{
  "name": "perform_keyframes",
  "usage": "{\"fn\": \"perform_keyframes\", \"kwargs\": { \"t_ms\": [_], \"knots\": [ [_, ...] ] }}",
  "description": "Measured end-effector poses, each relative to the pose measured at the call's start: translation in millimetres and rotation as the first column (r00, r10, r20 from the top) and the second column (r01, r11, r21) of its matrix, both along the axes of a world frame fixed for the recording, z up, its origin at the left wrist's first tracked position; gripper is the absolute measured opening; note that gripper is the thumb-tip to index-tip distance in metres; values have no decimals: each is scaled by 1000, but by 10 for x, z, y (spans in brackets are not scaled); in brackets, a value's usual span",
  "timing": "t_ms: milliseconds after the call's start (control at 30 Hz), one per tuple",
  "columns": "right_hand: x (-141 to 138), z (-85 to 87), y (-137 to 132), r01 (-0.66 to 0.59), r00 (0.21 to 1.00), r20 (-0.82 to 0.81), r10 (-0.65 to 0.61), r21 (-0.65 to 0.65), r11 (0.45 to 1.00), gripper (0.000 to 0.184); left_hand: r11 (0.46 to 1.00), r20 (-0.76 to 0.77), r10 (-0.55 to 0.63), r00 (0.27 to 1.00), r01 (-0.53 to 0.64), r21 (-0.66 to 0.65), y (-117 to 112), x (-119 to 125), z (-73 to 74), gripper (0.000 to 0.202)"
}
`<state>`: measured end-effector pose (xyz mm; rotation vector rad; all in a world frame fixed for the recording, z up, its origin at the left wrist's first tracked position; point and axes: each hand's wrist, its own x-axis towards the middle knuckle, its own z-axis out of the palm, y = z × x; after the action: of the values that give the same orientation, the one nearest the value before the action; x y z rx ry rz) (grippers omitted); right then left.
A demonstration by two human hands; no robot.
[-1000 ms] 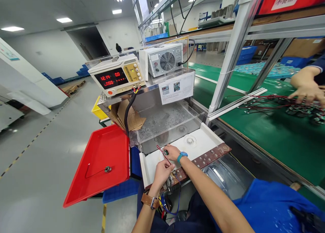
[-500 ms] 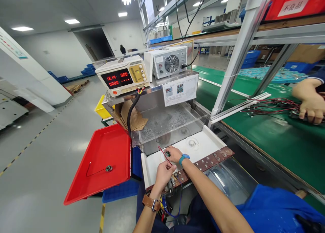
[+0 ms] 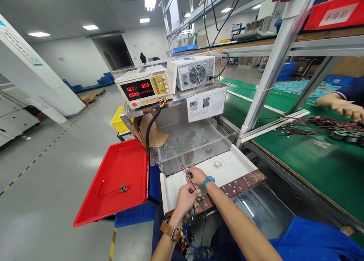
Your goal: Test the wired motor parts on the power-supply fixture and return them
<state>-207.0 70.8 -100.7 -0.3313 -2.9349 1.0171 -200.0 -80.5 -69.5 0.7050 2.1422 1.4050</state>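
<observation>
My right hand [image 3: 198, 176], with a blue band at the wrist, is closed on a small round part with a green circuit board [image 3: 189, 175], over the white tray [image 3: 236, 162]. A red wire [image 3: 183, 169] loops up from that part. My left hand [image 3: 186, 197], wearing a brown-strapped watch, pinches this wire close to the brown strip with metal studs [image 3: 233, 189]. The wire's end is hidden by the fingers. Below them, blue wires [image 3: 203, 230] hang from the strip's front edge.
A red tray [image 3: 113, 170] at left holds a similar round part with a wire [image 3: 123, 188]. Behind stands a power supply [image 3: 142, 88] with red digits. At right, a co-worker's hand [image 3: 348, 108] is above wired parts [image 3: 347, 132] on the green belt [image 3: 301, 158].
The view has shifted slightly, so everything sits a little to the right. Both my hands keep their grip. The co-worker's hand has lifted off the wired parts.
</observation>
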Motion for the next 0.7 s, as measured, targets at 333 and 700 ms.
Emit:
{"fn": "perform_keyframes", "kwargs": {
  "t_ms": [333,700],
  "knots": [
    [8,5,-42,2,1000,-14,-2,-8,1000,32,999,8,26,1000,-26,-21,-12,37,92,15],
    [-17,-17,-64,8,1000,-29,-8,6,1000,32,997,7,73,997,-73,24,0,21,15,16]
  ]
}}
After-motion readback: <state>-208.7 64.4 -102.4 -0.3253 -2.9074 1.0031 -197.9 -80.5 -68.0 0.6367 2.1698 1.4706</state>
